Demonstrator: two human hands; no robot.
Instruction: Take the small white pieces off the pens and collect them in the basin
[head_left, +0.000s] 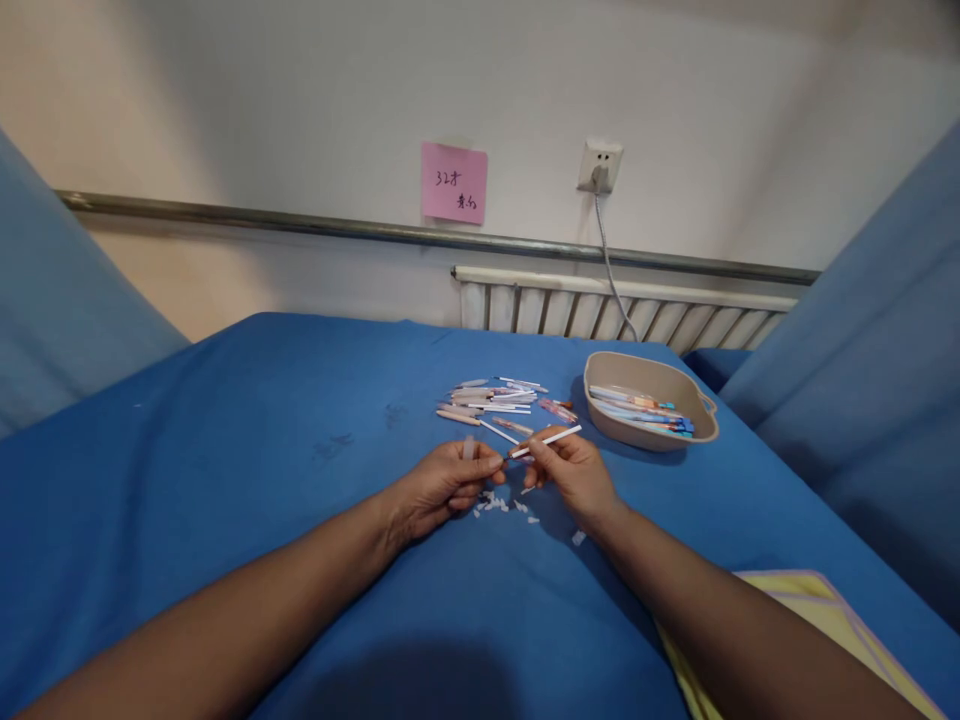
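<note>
A thin white pen refill slants up to the right, pinched in the fingers of my right hand. Its dark tip meets the thumb and fingertips of my left hand, which are closed at that end. A small translucent piece shows at the left hand's fingers. Behind both hands lies a loose pile of pen barrels and white refills. Several small white pieces are scattered on the blue cloth just below the hands.
A beige basket holding several pens stands at the right on the blue cloth. Yellow cloth lies under my right forearm. Behind are a radiator, a metal rail and a plugged-in cable. Blue curtains hang at both sides.
</note>
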